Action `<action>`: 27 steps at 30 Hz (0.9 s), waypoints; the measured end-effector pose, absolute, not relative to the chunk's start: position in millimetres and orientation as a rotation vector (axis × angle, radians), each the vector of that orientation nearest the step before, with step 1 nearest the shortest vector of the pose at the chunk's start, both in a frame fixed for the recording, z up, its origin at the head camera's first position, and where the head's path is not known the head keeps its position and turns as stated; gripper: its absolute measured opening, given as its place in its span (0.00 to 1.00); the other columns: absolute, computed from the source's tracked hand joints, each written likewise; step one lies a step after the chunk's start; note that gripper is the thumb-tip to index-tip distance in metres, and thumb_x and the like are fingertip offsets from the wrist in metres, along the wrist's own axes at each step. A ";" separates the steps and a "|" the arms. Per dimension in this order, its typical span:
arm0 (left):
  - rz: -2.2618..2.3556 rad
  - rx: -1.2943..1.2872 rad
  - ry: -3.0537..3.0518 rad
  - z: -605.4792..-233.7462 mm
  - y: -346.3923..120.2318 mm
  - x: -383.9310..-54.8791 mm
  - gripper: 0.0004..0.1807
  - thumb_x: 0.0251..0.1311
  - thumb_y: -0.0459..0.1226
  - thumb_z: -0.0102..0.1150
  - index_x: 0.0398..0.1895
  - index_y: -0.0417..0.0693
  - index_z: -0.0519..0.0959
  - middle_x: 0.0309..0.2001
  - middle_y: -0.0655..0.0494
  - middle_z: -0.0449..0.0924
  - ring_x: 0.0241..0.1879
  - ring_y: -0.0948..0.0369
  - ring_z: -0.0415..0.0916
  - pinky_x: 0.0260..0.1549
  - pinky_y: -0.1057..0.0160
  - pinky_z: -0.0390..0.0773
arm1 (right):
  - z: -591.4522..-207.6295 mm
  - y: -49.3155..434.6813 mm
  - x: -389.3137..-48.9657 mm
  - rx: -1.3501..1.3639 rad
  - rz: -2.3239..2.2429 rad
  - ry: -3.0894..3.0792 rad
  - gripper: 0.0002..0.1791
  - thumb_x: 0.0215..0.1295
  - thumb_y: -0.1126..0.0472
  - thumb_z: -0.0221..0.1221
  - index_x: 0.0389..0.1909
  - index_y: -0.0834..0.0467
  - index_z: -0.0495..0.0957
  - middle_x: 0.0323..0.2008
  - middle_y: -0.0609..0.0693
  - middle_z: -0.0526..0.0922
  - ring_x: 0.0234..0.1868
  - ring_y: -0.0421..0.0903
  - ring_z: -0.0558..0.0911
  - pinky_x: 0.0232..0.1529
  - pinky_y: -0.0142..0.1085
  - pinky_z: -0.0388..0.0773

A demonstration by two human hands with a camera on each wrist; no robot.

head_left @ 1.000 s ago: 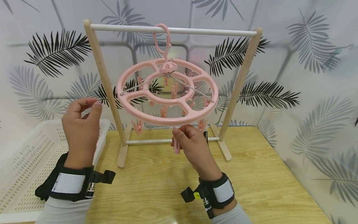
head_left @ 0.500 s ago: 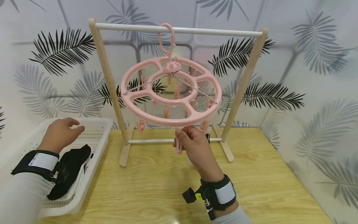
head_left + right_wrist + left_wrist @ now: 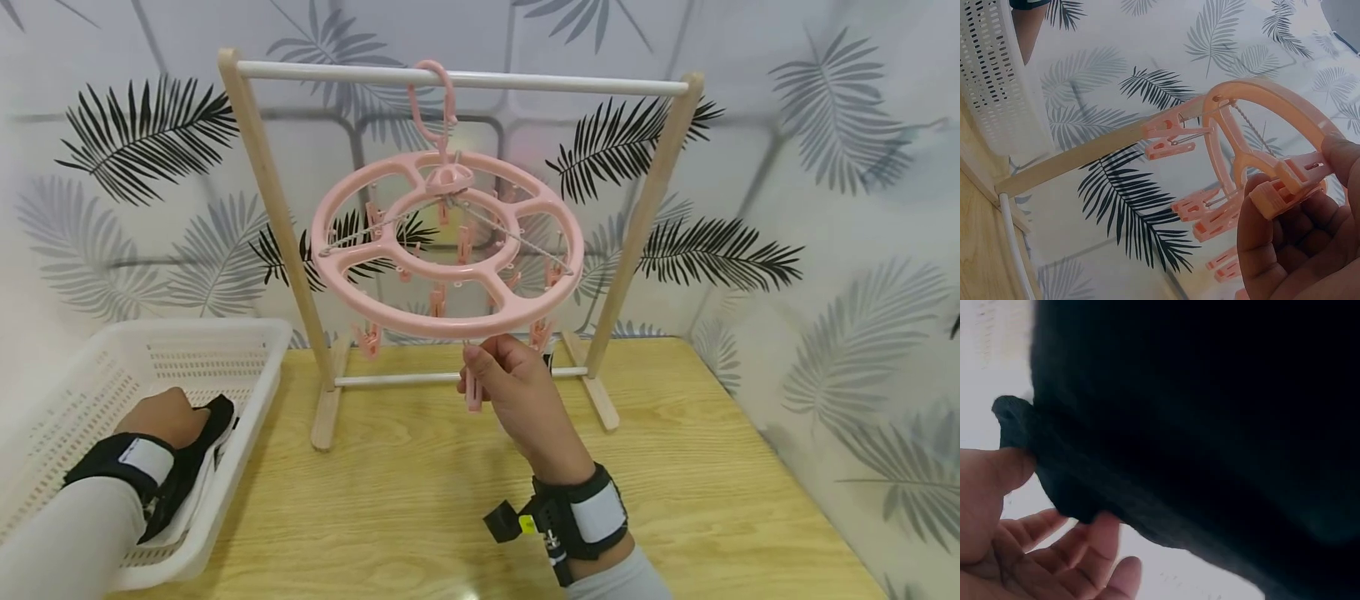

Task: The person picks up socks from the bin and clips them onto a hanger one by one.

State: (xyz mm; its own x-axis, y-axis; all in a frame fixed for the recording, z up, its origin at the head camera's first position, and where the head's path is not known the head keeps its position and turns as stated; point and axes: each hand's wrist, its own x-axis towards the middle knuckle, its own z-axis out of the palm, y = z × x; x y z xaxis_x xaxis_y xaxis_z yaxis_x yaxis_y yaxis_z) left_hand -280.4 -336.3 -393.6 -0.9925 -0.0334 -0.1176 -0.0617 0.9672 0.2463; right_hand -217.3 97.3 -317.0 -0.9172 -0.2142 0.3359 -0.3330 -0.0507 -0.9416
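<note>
In the head view, my left hand (image 3: 168,418) is down in the white basket (image 3: 273,358) at the far left, at the end of a black sock (image 3: 220,417). The left wrist view shows my thumb and fingers on either side of the edge of the dark sock (image 3: 1166,425). My right hand (image 3: 517,387) pinches a pink clothespin (image 3: 474,392) under the front rim of the round pink hanger (image 3: 450,323). Up close in the right wrist view, the clothespin (image 3: 1288,181) sits between my thumb and fingers, its jaws partly hidden from sight.
The hanger's hook (image 3: 431,100) hangs from the white bar (image 3: 562,82) of a wooden rack (image 3: 258,175). Several other clothespins (image 3: 369,337) dangle from the hanger. White cloth (image 3: 191,504) lies beneath the sock. Rack and basket stand on a wood-grain table (image 3: 390,500) against a leaf-patterned backdrop.
My left hand has moved from beside the rack, left and down into the basket, and now grips the sock. My right hand stays at the clothespin.
</note>
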 end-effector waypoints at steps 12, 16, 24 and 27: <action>0.445 -0.176 3.119 -371.4 -322.1 -267.7 0.13 0.51 0.30 0.43 0.11 0.45 0.69 0.14 0.49 0.69 0.17 0.51 0.67 0.15 0.53 0.67 | -318.8 96.2 -219.1 0.619 2.136 -2.100 0.20 0.68 0.48 0.51 0.30 0.64 0.70 0.22 0.53 0.74 0.26 0.53 0.74 0.37 0.43 0.75; 0.527 -0.147 3.215 -361.9 -312.7 -261.9 0.11 0.49 0.29 0.46 0.12 0.43 0.71 0.14 0.50 0.68 0.15 0.54 0.65 0.12 0.57 0.65 | -319.3 95.9 -219.6 0.616 2.136 -2.092 0.20 0.68 0.49 0.51 0.30 0.64 0.70 0.23 0.53 0.75 0.24 0.51 0.74 0.34 0.41 0.75; 0.665 -0.001 3.411 -340.7 -296.4 -254.0 0.09 0.52 0.32 0.53 0.31 0.32 0.79 0.26 0.38 0.79 0.23 0.47 0.72 0.21 0.47 0.72 | -320.1 94.8 -219.7 0.627 2.143 -2.066 0.19 0.68 0.50 0.51 0.30 0.64 0.71 0.23 0.51 0.75 0.24 0.51 0.74 0.36 0.42 0.75; 0.708 0.052 3.475 -331.3 -289.5 -248.3 0.09 0.53 0.32 0.54 0.31 0.33 0.79 0.28 0.36 0.80 0.25 0.44 0.73 0.24 0.45 0.71 | -319.6 94.4 -219.5 0.628 2.141 -2.062 0.19 0.69 0.50 0.51 0.30 0.64 0.71 0.21 0.50 0.75 0.26 0.52 0.74 0.37 0.42 0.75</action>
